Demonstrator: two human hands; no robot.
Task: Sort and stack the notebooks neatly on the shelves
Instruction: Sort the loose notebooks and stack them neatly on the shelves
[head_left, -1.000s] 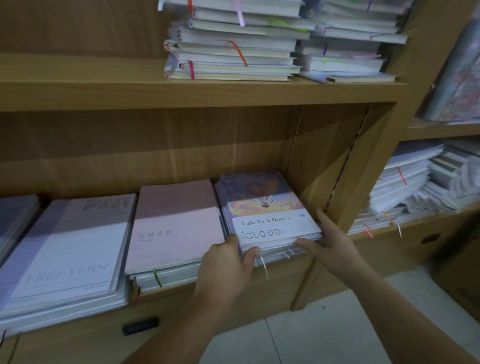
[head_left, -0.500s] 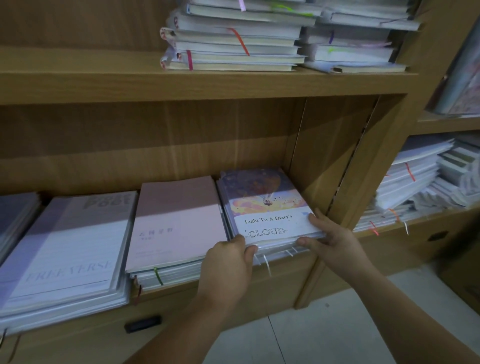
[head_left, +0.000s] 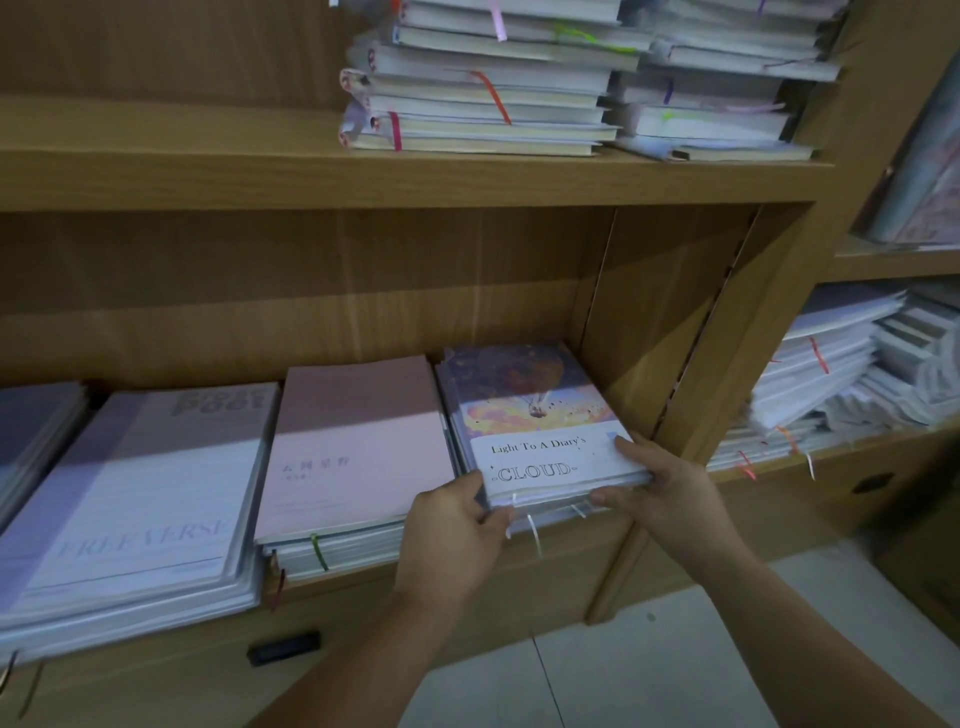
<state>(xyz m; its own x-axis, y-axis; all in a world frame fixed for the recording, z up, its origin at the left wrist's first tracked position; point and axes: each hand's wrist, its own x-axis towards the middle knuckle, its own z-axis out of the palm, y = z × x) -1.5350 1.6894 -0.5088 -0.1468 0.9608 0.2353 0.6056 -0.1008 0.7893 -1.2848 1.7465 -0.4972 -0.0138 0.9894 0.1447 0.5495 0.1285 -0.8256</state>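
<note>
**Clerk:** Item one, and location?

**Checker:** Illustrated notebook stack (head_left: 530, 415), purple-and-orange balloon cover with a white title panel. It lies flat at the right end of the lower wooden shelf (head_left: 337, 597), just beside the side wall.

**Clerk:** Change against a second ago?

**Checker:** Right grip (head_left: 670, 488): then spread flat beside the stack's right front corner. Now the fingers lie on the cover at that corner, thumb against the front edge, pinching the stack. Left grip (head_left: 452, 525): unchanged, thumb on the left front corner, fingers curled at the front edge, pinching likewise. The stack is in the same place.

**Clerk:** Legible writing?

**Checker:** Title panel: "Light To A Diary's" over "CLOUD". Just beside on the left is a plain pink-cover notebook stack (head_left: 358, 447), with small dark characters too small to read. Next left is a lilac ruled-cover notebook stack (head_left: 140, 478): pale "FREE VERSE" across the lower half, and blurred grey block letters at the top.

**Clerk:** Other holdings?

**Checker:** Upper wooden shelf (head_left: 208, 176): two piles of thick white-paged books (head_left: 478, 93) with red, pink and green ribbon markers. Right-hand bay: slumped white notebook piles (head_left: 821, 384). Below the lower shelf: a black recessed handle (head_left: 283, 647).
</note>
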